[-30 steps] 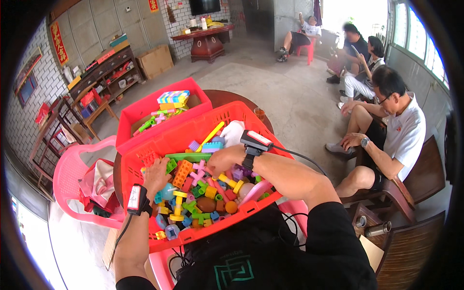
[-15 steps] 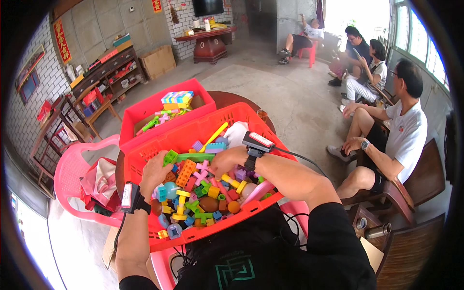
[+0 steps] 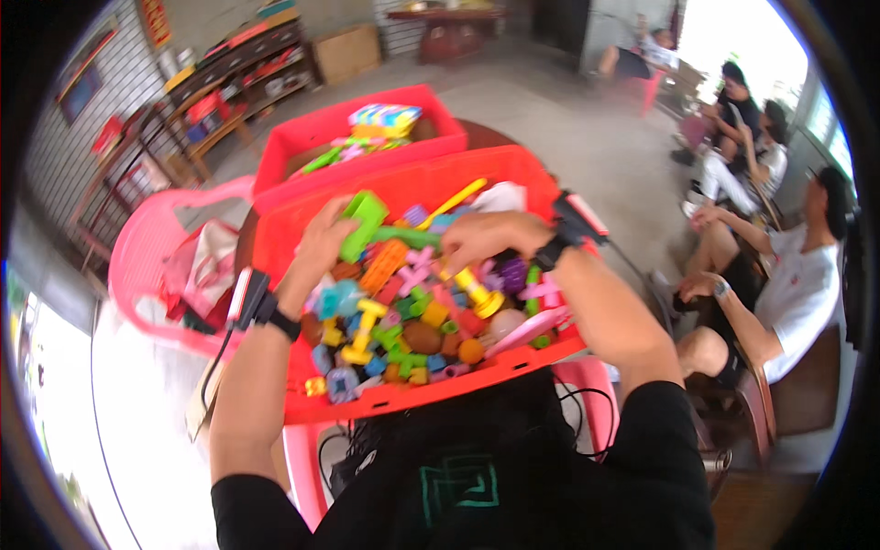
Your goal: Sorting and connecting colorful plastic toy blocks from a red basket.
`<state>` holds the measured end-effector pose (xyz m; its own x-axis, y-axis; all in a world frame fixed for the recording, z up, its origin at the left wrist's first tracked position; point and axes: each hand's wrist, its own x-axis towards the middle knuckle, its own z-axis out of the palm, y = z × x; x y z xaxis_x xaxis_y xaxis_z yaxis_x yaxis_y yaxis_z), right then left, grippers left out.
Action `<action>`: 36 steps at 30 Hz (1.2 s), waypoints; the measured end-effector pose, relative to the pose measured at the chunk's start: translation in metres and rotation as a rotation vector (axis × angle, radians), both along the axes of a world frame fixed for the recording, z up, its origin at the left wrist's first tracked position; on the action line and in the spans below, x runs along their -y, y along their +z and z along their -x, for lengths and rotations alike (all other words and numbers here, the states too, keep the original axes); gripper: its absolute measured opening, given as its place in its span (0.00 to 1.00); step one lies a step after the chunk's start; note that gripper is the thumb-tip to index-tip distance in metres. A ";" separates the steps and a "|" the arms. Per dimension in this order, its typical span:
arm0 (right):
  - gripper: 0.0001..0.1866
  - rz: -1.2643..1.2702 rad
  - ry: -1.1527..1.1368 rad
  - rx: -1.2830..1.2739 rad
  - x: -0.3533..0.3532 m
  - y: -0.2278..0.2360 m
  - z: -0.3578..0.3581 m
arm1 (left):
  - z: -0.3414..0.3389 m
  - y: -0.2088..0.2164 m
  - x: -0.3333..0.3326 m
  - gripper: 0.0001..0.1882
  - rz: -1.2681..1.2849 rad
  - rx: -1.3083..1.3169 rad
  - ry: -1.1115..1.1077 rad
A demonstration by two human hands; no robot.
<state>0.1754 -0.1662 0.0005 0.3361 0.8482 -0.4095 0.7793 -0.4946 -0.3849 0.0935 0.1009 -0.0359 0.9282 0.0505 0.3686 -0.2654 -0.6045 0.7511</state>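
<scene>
A red plastic basket [image 3: 403, 396] full of mixed toy building pieces stands in front of me. At its far left side my left hand [image 3: 323, 240] grips a bright green toy block [image 3: 364, 225], held just above the pile. My right hand [image 3: 488, 238] reaches over the middle, its fingers curled down among the pieces; what is between the fingertips is hidden. Right below those fingers lies a yellow spool-ended connector [image 3: 480, 295]. An orange block with holes [image 3: 383, 266] and a pink cross-shaped piece [image 3: 417, 268] lie between my hands. A yellow stick [image 3: 458, 198] lies behind them.
A second red bin [image 3: 275, 165] with more toy pieces stands behind the basket. To the left is a pink plastic chair [image 3: 137, 238] with a bag on it. Several people sit at the right, the nearest person [image 3: 788, 266] in a white shirt. A cable [image 3: 632, 275] trails from my right wrist.
The view has shifted, so the basket appears higher and farther right. My left hand has raised the green block a little off the pile. My right hand stays about the same spot.
</scene>
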 end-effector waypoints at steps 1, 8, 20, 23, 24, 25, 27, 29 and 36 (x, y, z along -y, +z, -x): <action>0.19 -0.080 0.021 -0.011 0.002 0.005 -0.001 | 0.000 0.004 0.002 0.23 0.165 -0.047 -0.036; 0.18 -0.346 -0.036 -0.031 0.007 -0.010 -0.009 | 0.004 0.016 0.018 0.19 0.576 -0.234 -0.134; 0.17 -0.300 -0.063 0.118 0.000 -0.012 -0.012 | 0.005 0.023 0.015 0.16 0.652 -0.343 -0.090; 0.23 -0.633 -0.176 0.151 -0.005 -0.009 -0.001 | 0.008 0.023 0.021 0.15 0.682 -0.320 -0.190; 0.24 -0.719 -0.249 -0.099 -0.008 -0.006 0.003 | 0.010 0.022 0.023 0.14 0.686 -0.316 -0.233; 0.25 -0.796 -0.320 -0.353 -0.012 -0.003 0.006 | 0.012 0.021 0.025 0.14 0.690 -0.312 -0.276; 0.26 -0.818 -0.313 -0.426 -0.019 0.000 0.015 | 0.015 0.019 0.030 0.14 0.657 -0.316 -0.298; 0.24 -0.868 -0.264 -0.402 -0.024 -0.002 0.022 | 0.017 0.018 0.031 0.16 0.587 -0.366 -0.367; 0.14 -0.707 -0.246 -0.123 -0.022 -0.003 0.025 | 0.015 0.009 0.047 0.16 0.311 -0.305 -0.447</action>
